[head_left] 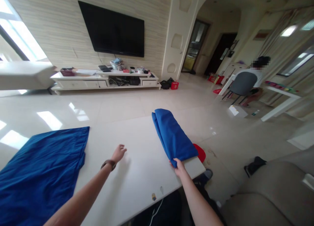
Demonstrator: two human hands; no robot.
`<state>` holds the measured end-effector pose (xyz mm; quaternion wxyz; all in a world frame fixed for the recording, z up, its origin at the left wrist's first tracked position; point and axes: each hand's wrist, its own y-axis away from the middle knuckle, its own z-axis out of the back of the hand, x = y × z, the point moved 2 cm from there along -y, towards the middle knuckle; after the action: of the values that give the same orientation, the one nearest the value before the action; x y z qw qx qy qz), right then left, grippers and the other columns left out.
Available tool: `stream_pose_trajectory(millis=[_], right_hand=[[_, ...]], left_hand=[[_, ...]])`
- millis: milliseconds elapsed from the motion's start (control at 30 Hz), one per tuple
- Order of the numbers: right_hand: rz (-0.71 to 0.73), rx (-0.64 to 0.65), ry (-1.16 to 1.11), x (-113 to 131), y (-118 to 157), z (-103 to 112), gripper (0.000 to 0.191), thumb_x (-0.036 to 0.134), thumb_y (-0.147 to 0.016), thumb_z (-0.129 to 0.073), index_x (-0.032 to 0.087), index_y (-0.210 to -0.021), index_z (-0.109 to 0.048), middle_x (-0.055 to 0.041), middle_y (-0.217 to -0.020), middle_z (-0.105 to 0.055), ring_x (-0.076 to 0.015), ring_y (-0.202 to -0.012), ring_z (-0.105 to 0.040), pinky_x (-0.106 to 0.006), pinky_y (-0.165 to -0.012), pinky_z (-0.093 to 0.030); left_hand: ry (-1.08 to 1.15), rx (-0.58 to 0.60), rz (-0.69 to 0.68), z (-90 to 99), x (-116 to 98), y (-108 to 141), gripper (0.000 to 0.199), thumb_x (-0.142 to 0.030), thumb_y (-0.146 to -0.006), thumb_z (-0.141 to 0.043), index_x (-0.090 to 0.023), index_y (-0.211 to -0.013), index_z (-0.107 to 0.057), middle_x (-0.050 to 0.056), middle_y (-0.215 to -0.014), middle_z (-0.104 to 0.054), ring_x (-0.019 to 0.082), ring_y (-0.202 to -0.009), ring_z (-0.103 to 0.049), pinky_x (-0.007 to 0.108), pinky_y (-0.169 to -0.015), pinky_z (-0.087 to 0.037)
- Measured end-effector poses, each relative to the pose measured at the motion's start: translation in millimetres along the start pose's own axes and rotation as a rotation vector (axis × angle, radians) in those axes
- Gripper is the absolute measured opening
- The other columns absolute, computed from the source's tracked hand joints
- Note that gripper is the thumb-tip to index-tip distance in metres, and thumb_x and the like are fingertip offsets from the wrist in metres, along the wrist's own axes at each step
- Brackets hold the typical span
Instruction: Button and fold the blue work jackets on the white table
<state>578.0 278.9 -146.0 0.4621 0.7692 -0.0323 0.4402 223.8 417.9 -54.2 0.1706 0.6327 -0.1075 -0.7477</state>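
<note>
Smooth, matt blue cloth point(171, 133) in my right hand point(178, 167), smooth white tabletop point(134, 178) below, and glossy floor point(117, 103) gleaming beyond!

Both arms point(94, 185) reach forward, the left hand point(119, 153) raised and loosely curled, the right hand point(179, 167) pinching.

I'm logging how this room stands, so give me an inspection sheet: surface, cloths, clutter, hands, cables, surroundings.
Surface: white table, with a small coloured mark by its near edge.
Cloths: folded blue cloth at the right end; spread blue cloth, wrinkled, at the left.
Clutter: assorted items on the TV stand; a partly hidden red object beside the table's right end.
Hands: right hand grips the folded cloth's near corner; left hand holds nothing, above the table.
Cables: white cord at the near edge, ends unclear.
Surroundings: wall-mounted television; person seated on a grey chair; sofa at right.
</note>
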Motion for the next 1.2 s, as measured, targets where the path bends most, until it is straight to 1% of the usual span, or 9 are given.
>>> stream_pose_trajectory(millis=[200, 267, 333, 467, 667, 800, 933, 1067, 1200], right_hand=[[0.043, -0.030, 0.039, -31.1, -0.3, 60.7, 0.052, 0.050, -0.070, -0.083, 0.027, -0.108, -0.056, 0.0018, -0.087, -0.073, -0.0160, -0.071, -0.073, -0.019, -0.051, -0.051], [0.102, -0.047, 0.088, -38.8, 7.3, 90.5, 0.057, 0.055, -0.066, -0.083, 0.027, -0.110, -0.058, 0.0009, -0.093, -0.074, -0.0169, -0.075, -0.073, -0.021, -0.053, -0.052], [0.161, -0.059, 0.145, -46.4, 14.9, 120.5, 0.059, 0.054, -0.063, -0.083, 0.027, -0.110, -0.060, -0.0003, -0.095, -0.074, -0.0197, -0.078, -0.074, -0.025, -0.057, -0.055], [0.198, -0.149, 0.241, -55.1, 30.1, 164.0, 0.059, 0.053, -0.056, -0.084, 0.027, -0.103, -0.063, -0.0001, -0.090, -0.074, -0.0210, -0.076, -0.073, -0.027, -0.058, -0.054], [0.339, -0.152, 0.444, -49.4, 48.3, 169.6, 0.055, 0.052, -0.054, -0.083, 0.023, -0.098, -0.066, -0.0022, -0.088, -0.072, -0.0217, -0.077, -0.069, -0.028, -0.061, -0.052], [0.605, -0.115, 0.774, -32.0, 46.6, 140.0, 0.026, 0.042, -0.064, -0.074, 0.024, -0.081, -0.066, -0.0048, -0.087, -0.068, -0.0251, -0.082, -0.065, -0.037, -0.080, -0.055], [0.891, 0.005, 1.181, 0.8, 32.7, 71.4, 0.006, 0.029, -0.076, -0.063, 0.025, -0.079, -0.065, -0.0077, -0.097, -0.065, -0.0279, -0.100, -0.062, -0.041, -0.098, -0.050], [0.950, 0.012, 1.484, 35.3, -1.7, -6.0, 0.032, 0.025, -0.088, -0.059, 0.022, -0.118, -0.069, -0.0137, -0.138, -0.060, -0.0329, -0.134, -0.049, -0.047, -0.108, -0.045], [0.839, -0.047, 1.616, 38.6, -47.5, -47.9, 0.057, 0.038, -0.093, -0.065, 0.028, -0.148, -0.055, -0.0107, -0.169, -0.029, -0.0473, -0.155, -0.015, -0.076, -0.115, -0.025]], left_hand=[[-0.576, -0.449, 0.072, 180.0, 184.4, 4.9, 0.057, -0.034, -0.056, -0.076, -0.033, -0.110, -0.057, 0.009, -0.160, -0.046, 0.042, -0.156, -0.026, 0.067, -0.121, -0.026], [-0.662, -0.514, 0.185, 222.7, 216.1, 5.0, 0.068, -0.054, -0.061, -0.074, -0.040, -0.125, -0.055, 0.002, -0.171, -0.030, 0.041, -0.160, -0.014, 0.071, -0.122, -0.017], [-0.678, -0.479, 0.250, 242.5, 226.7, 8.3, 0.078, -0.065, -0.065, -0.066, -0.038, -0.137, -0.052, 0.008, -0.173, -0.024, 0.043, -0.160, -0.011, 0.072, -0.121, -0.016], [-0.670, -0.419, 0.207, 225.7, 210.6, 12.8, 0.090, -0.064, -0.068, -0.065, -0.026, -0.148, -0.052, 0.022, -0.170, -0.024, 0.048, -0.158, -0.014, 0.071, -0.121, -0.013], [-0.670, -0.288, 0.076, 134.7, 190.7, 19.9, 0.088, -0.054, -0.067, -0.073, -0.027, -0.148, -0.054, 0.024, -0.168, -0.029, 0.053, -0.152, -0.022, 0.076, -0.115, -0.013], [-0.762, -0.163, -0.049, 62.7, 188.4, 41.7, 0.086, -0.049, -0.071, -0.073, -0.025, -0.151, -0.053, 0.027, -0.164, -0.032, 0.052, -0.147, -0.028, 0.073, -0.114, -0.019], [-0.827, -0.009, -0.140, 16.5, 180.5, 62.1, 0.071, -0.055, -0.083, -0.065, -0.027, -0.148, -0.059, 0.024, -0.157, -0.044, 0.046, -0.143, -0.036, 0.068, -0.115, -0.020], [-0.814, -0.138, -0.207, 37.5, 172.6, 59.6, 0.058, -0.051, -0.097, -0.046, -0.031, -0.151, -0.056, 0.018, -0.155, -0.049, 0.037, -0.143, -0.042, 0.062, -0.119, -0.019], [-0.739, -0.263, -0.205, 90.9, 191.9, 48.6, 0.055, -0.041, -0.091, -0.056, -0.036, -0.146, -0.059, 0.011, -0.166, -0.040, 0.035, -0.157, -0.025, 0.062, -0.125, -0.005]])
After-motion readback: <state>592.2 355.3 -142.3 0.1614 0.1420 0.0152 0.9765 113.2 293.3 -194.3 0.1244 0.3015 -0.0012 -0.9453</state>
